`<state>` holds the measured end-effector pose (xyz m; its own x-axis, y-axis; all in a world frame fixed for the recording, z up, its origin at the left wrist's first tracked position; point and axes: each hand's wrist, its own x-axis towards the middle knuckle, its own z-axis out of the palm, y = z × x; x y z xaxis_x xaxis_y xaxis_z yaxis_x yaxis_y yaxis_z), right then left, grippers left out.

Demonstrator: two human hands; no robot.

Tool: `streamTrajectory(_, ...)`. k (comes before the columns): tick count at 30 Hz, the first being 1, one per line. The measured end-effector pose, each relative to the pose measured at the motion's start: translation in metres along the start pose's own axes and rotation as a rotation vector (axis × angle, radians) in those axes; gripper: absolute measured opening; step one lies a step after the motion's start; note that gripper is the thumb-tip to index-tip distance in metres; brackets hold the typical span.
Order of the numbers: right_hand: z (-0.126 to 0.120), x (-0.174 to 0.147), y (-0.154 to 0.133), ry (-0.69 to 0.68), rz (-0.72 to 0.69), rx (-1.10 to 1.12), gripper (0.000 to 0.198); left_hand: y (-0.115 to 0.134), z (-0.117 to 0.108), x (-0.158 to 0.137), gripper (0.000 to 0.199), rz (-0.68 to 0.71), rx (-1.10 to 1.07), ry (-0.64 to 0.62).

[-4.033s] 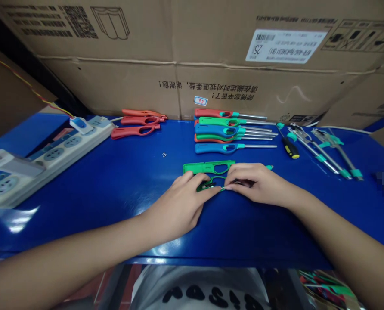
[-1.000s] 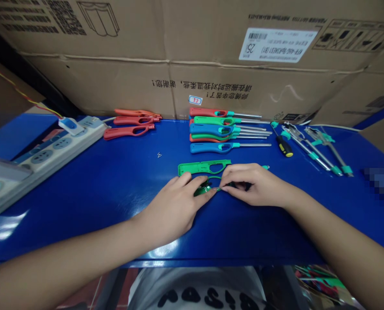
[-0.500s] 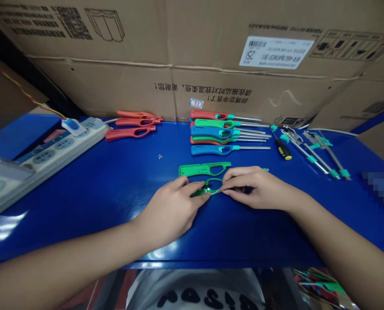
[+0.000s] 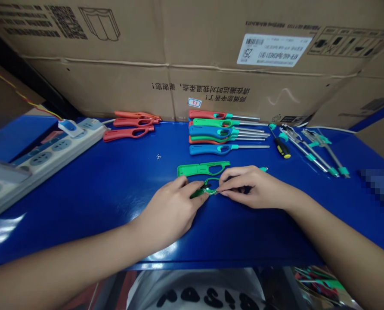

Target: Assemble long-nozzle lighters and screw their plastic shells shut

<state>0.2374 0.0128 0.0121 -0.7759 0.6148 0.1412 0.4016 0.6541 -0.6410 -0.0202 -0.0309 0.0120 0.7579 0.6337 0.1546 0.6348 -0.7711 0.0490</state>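
Note:
A green lighter handle half (image 4: 197, 192) lies on the blue table, a dark part showing inside it. The fingers of my left hand (image 4: 175, 204) are closed on its rear end and press it down. My right hand (image 4: 250, 187) is pinched shut at the front of the handle's finger loop; anything between those fingertips is too small or hidden to tell. Past its knuckles a teal tip (image 4: 263, 169) sticks out, the rest of it covered. Just behind both hands lies another green handle half (image 4: 202, 168), its inner side up.
Several gas lighters (image 4: 211, 149) are stacked behind. Red handle shells (image 4: 128, 134) lie at the left, near a power strip (image 4: 46, 157). At the right are a screwdriver (image 4: 281, 147) and metal lighter tubes (image 4: 319, 161). A small bent wire (image 4: 159, 157) lies mid-table. A cardboard box (image 4: 124, 82) stands behind.
My right hand's fingertips have shifted slightly left over the finger loop, and more of the teal tip shows. My left hand stays in place on the handle half.

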Motion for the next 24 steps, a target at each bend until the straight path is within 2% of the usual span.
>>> streamTrajectory(5,0.0004,0.0002,-0.0023,-0.015,0.005,-0.085,0.021,0.0003,0.0018,0.0,0.035,0.008,0.018,-0.028)
streamTrajectory(11,-0.0012,0.0003,0.001,-0.034,0.01,0.005,0.022,0.0005,0.0025,0.0001,0.036,0.009,0.033,-0.069)
streamTrajectory(19,0.0007,-0.0011,-0.0026,-0.037,0.002,-0.096,0.022,0.0007,0.0009,0.0011,0.035,0.008,0.042,-0.095)
streamTrajectory(24,-0.0002,-0.0016,-0.0011,-0.013,0.021,-0.055,0.02,0.0008,0.0021,0.0015,0.035,0.011,0.039,-0.095)
